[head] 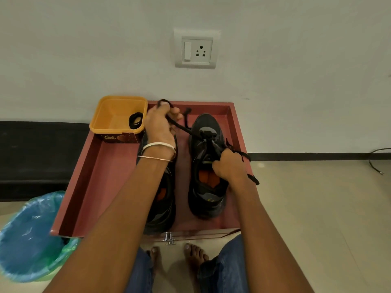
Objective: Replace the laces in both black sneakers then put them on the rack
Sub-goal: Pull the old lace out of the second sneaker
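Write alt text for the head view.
Both hands pull a black lace through the right sneaker: left hand up by a yellow tub, right hand near the tongue. Both sneakers sit on a red tray.

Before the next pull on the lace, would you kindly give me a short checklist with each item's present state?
1. Left hand grips one end of the black lace, raised away from the shoe: ok.
2. Right hand holds the other lace end beside the right black sneaker: ok.
3. Lace runs through the sneaker's front eyelets: ok; whether evenly, cannot tell.
4. Left black sneaker laced: cannot tell, the forearm hides it.
5. Spare coiled black lace lies in the yellow plastic tub: ok.
6. Both sneakers sit on the reddish-brown tray top, clear of its edge: ok.
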### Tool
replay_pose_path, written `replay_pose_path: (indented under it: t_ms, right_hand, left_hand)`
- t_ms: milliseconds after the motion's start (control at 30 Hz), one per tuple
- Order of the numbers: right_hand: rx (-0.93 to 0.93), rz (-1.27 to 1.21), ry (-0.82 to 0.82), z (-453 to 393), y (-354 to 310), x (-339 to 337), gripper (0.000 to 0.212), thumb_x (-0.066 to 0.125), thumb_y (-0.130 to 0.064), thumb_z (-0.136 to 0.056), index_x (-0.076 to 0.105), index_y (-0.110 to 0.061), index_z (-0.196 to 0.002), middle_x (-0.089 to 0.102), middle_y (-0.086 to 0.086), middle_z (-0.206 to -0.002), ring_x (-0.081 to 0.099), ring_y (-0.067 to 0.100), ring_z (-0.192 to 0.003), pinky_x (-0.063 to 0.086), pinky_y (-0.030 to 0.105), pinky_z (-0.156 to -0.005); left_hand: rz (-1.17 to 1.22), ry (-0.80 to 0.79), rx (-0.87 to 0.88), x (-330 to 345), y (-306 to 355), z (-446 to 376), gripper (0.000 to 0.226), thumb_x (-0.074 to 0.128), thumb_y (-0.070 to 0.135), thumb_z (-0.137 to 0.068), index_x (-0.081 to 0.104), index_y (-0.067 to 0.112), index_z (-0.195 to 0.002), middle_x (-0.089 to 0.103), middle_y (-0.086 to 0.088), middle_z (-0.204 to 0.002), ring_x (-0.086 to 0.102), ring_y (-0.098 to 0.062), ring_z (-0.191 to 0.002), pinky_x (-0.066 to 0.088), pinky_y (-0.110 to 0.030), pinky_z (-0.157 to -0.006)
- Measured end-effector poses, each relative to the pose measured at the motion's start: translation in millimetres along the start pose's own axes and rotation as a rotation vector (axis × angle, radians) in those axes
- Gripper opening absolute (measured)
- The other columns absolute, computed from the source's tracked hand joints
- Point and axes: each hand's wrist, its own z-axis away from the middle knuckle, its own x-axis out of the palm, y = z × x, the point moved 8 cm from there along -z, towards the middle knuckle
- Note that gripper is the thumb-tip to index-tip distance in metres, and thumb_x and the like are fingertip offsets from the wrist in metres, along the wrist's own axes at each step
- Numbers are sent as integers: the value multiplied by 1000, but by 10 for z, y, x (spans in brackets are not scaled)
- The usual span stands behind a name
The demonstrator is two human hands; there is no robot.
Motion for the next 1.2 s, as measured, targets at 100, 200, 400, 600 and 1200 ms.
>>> replay_pose_path:
  t_ms: [100, 200, 400, 600, 1200]
  right_hand:
    - [9, 1, -8, -5, 4, 14, 34, 55, -19, -90, 50, -1, -118, 53, 22, -123, 57, 34, -98, 44, 33, -75]
    - [14, 10, 4, 5, 3, -1, 33, 56, -19, -90, 50, -2, -117, 54, 21, -120, 57, 33, -97, 44, 34, -74]
    - [-53, 69, 100, 53, -44, -104, 12, 55, -19, -92, 46, -11, -92, 60, 15, -104, 52, 25, -78, 44, 31, -64]
    - [-81, 82, 136, 85, -60, -158, 18, 54, -19, -93, 53, -5, -104, 57, 11, -97, 52, 24, -80, 42, 32, -66]
    - [-78, 11, 113, 97, -47, -257, 11, 50, -15, -94, 51, -5, -99, 49, 6, -86, 52, 24, -79, 37, 29, -67]
  left_hand:
    - [-359, 114, 167, -170, 132, -88, 10, 60, 5, -84, 55, 12, -79, 58, -5, -71, 53, -21, -66, 44, -31, -63]
    - [-1079, 45, 266, -57, -9, 2, 26, 61, 18, -84, 51, 8, -62, 54, -12, -66, 57, -29, -73, 41, -34, -66]
    - [-1662, 142, 783, 342, -9, 476, 22, 58, 22, -90, 66, 3, -98, 52, -18, -121, 49, -37, -110, 43, -40, -87]
    - [-1583, -529, 726, 665, -567, 392, 24, 57, 20, -93, 72, 12, -109, 59, -9, -117, 53, -29, -109, 42, -36, -94]
    - [-1792, -301, 794, 758, -576, 382, 19, 48, 18, -95, 63, 9, -90, 60, -8, -97, 58, -27, -92, 32, -31, -66]
